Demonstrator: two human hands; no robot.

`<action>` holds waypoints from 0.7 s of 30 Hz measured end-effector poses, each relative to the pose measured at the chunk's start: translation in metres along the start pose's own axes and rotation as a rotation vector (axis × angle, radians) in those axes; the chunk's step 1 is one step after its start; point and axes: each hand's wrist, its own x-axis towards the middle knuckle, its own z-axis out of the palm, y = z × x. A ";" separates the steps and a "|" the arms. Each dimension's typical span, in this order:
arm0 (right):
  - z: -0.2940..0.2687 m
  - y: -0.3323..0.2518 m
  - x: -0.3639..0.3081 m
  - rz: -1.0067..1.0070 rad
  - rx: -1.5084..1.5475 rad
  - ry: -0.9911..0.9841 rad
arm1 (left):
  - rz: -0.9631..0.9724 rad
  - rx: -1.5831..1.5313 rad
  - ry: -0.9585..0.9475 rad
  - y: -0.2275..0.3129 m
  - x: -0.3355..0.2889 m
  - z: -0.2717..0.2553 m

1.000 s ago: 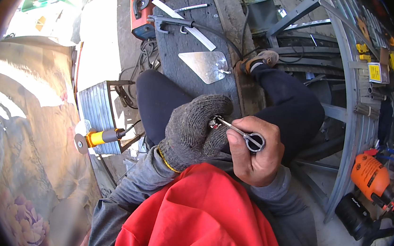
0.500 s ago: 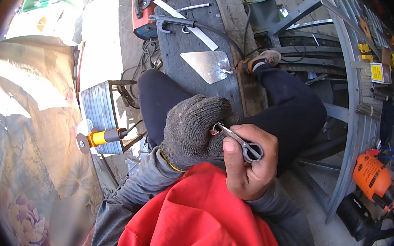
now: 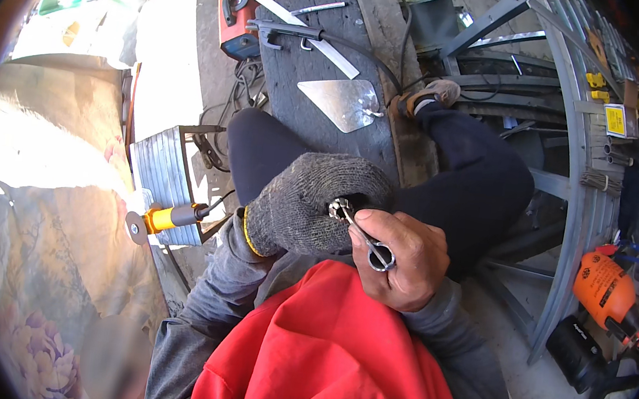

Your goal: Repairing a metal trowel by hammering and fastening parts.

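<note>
My left hand (image 3: 312, 199) wears a grey knitted glove and is closed around a small round metal part (image 3: 336, 207), most of which the fingers hide. Bare, my right hand (image 3: 410, 258) pinches a small scissors-like metal tool with a ring handle (image 3: 381, 258). The tool's thin shank slants up to the left, its tip at the opening of the metal part. Both hands are close together over my lap. Beyond my knees, a triangular metal trowel blade (image 3: 340, 101) lies flat on a dark wooden board (image 3: 287, 92).
A welding electrode holder (image 3: 289, 33) and a white strip (image 3: 341, 57) lie on the board, beside a red welding machine (image 3: 237, 18). At left, a yellow angle grinder (image 3: 171, 218) rests against stacked metal bars (image 3: 159, 167). A metal frame (image 3: 574, 209) and an orange bottle (image 3: 605, 288) stand at right.
My gloved hand has turned, so the round metal part shows more. The right hand has shifted slightly, its fingers curling further round the tool, whose tip now points more steeply upward.
</note>
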 end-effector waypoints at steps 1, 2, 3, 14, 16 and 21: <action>-0.002 0.000 0.000 -0.009 0.003 -0.042 | 0.048 0.029 -0.038 -0.005 0.000 -0.002; -0.004 0.000 0.001 -0.005 0.008 -0.043 | 0.096 0.059 -0.076 -0.007 -0.001 -0.003; -0.007 -0.002 0.004 -0.013 0.034 -0.035 | 0.121 0.138 -0.041 -0.005 -0.002 -0.001; -0.016 0.001 0.015 -0.075 0.035 0.007 | 0.098 0.439 0.110 0.019 0.009 -0.001; -0.016 0.001 0.017 -0.084 0.029 0.002 | 0.115 0.340 0.124 0.017 0.009 0.000; -0.012 0.003 0.015 -0.076 0.074 0.020 | 0.117 0.465 0.142 0.021 0.008 0.001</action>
